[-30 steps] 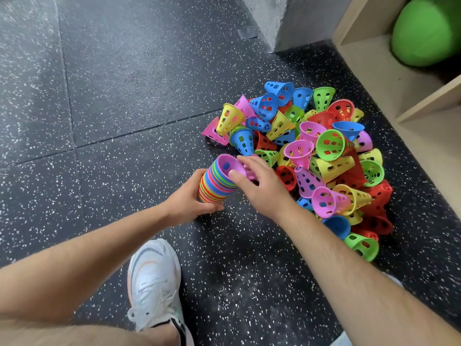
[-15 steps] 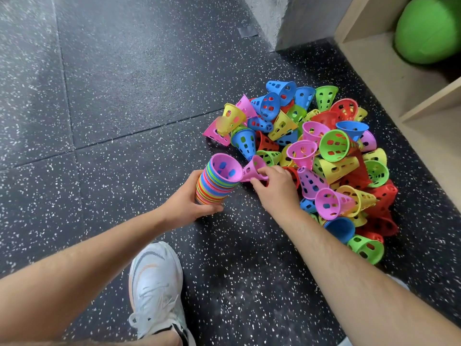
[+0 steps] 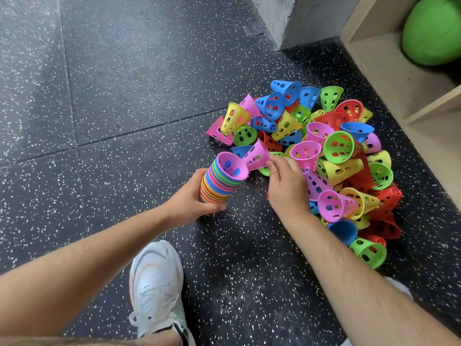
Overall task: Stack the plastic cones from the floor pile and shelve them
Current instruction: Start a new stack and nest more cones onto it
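Observation:
A pile of perforated plastic cones (image 3: 331, 156) in pink, blue, yellow, green and red lies on the dark speckled floor. My left hand (image 3: 192, 201) grips a nested, many-coloured stack of cones (image 3: 219, 182), tilted with its open pink mouth facing up and right. My right hand (image 3: 287, 186) pinches the wide rim of a loose pink cone (image 3: 257, 156), whose narrow end points at the mouth of the stack.
A light wooden shelf unit (image 3: 389, 61) stands at the right, with a green ball (image 3: 434, 31) in its upper compartment. A grey wall corner (image 3: 294, 18) rises behind the pile. My white shoe (image 3: 157, 283) is on the floor below the hands.
My right hand drew back from the stack, picked a loose pink cone from the pile edge and lifted it up beside the stack's mouth. My left hand kept holding the stack.

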